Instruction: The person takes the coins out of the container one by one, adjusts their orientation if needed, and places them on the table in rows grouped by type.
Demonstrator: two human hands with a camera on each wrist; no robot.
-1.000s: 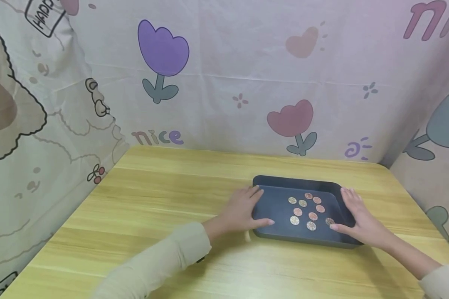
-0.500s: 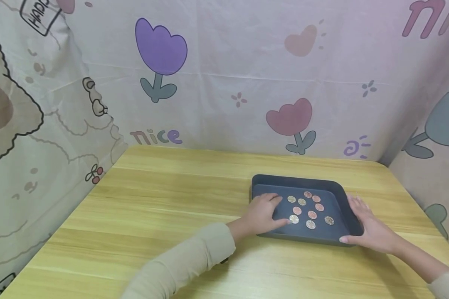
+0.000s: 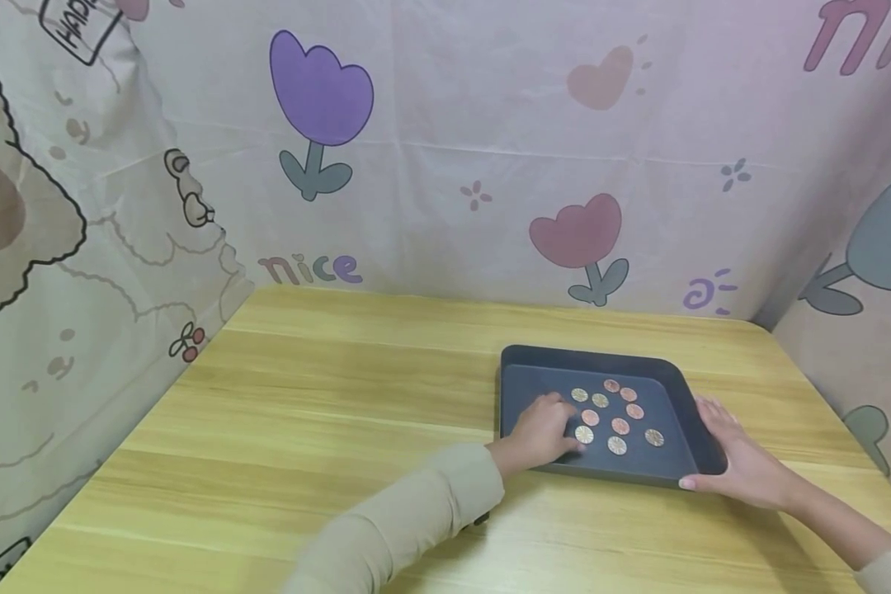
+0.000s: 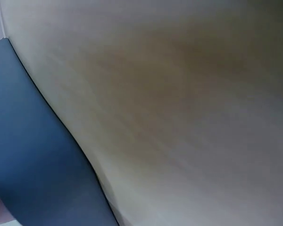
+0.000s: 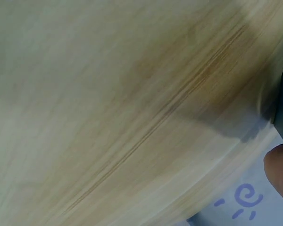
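Note:
A dark blue-grey baking tray (image 3: 520, 384) lies on the table's right half. Several coins, copper ones such as a copper coin (image 3: 619, 426) and paler ones, lie flat and scattered inside it. My left hand (image 3: 538, 431) reaches over the tray's left part, thumb and fingers apart on the near side of a pale coin (image 3: 583, 435). At the right end my right hand (image 3: 746, 462) holds the tray's near corner, fingers along the outer side wall, thumb at the front rim. The tray's outer wall (image 4: 47, 155) fills the left of the left wrist view. One fingertip (image 5: 280, 167) shows in the right wrist view.
The wood-grain table (image 3: 327, 396) extends far to the left of the tray. A printed cloth (image 3: 445, 99) with flowers and words hangs behind the table and along both sides.
My left hand has let go of the tray's left rim and moved right, over the coins. My right hand has shifted slightly outward, its thumb moving from inside the tray to the front rim.

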